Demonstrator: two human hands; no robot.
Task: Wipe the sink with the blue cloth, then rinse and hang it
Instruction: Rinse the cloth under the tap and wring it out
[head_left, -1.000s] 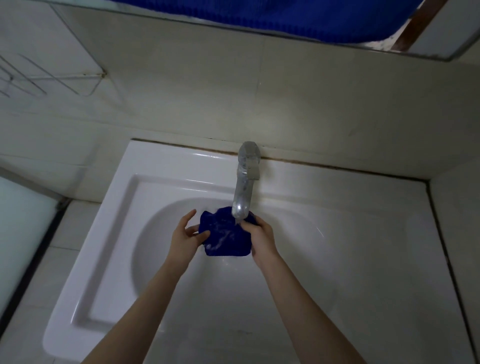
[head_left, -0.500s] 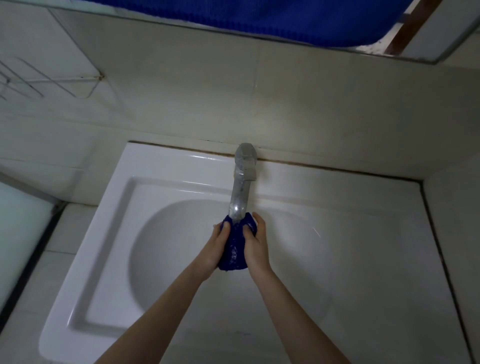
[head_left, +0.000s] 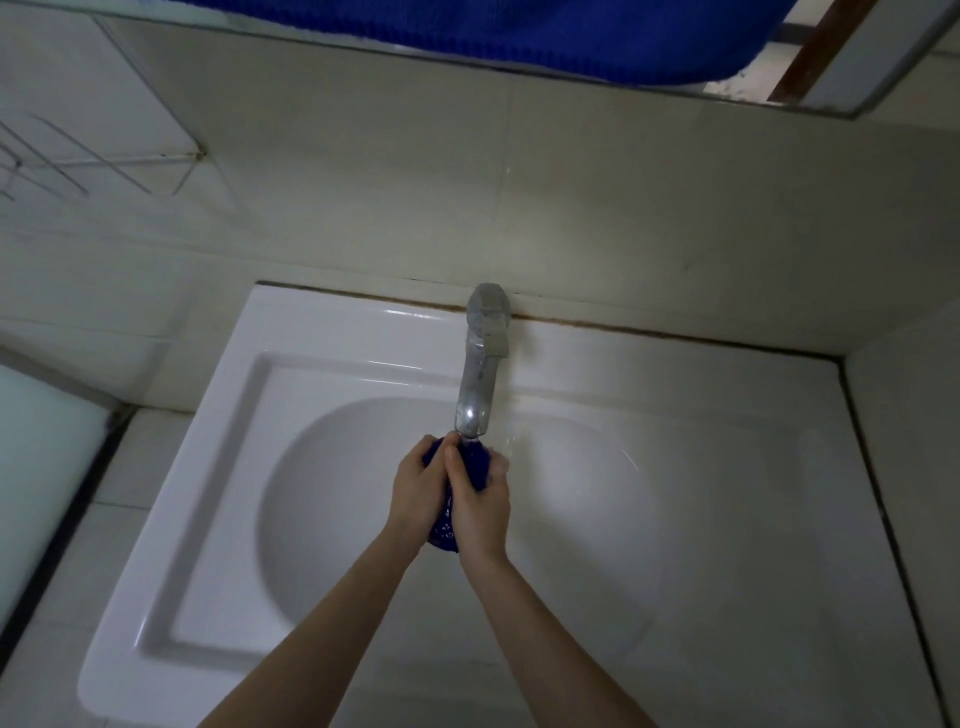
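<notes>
- The blue cloth (head_left: 474, 464) is bunched into a compact wad and clamped between both hands, above the bowl of the sink (head_left: 218, 415) and directly below the spout tip of the faucet (head_left: 480, 374).
- The cloth's long axis runs from the spout toward the person, near vertical in the head view. The upper end points at the spout tip. The lower end protrudes below the heels of the hands, at the wrists.
- Left hand (head_left: 418, 493): fingers curled tight round the left side of the cloth, with no gap showing. The thumb lies on top, just below the spout tip.
- Right hand (head_left: 483, 512): fingers (head_left: 497, 463) curled tight round the right side of the cloth. This hand presses against the left hand along the centre line.
- Only a small part of the cloth shows between the hands. The rest is covered by them.
- Both forearms are bare and converge from the bottom edge toward the cloth.
- The faucet is metal, mounted at the back rim of the sink, with its spout reaching forward over the bowl. Whether water runs from it cannot be told.
- The sink is white with a rounded bowl inside a rectangular stepped rim. Its back edge meets the tiled wall (head_left: 597, 208) along a dark seam.
- A wire rack (head_left: 78, 166) is fixed to the wall at upper left.
- A mirror (head_left: 878, 62) runs along the top edge and shows blue knitted fabric (head_left: 519, 31).
</notes>
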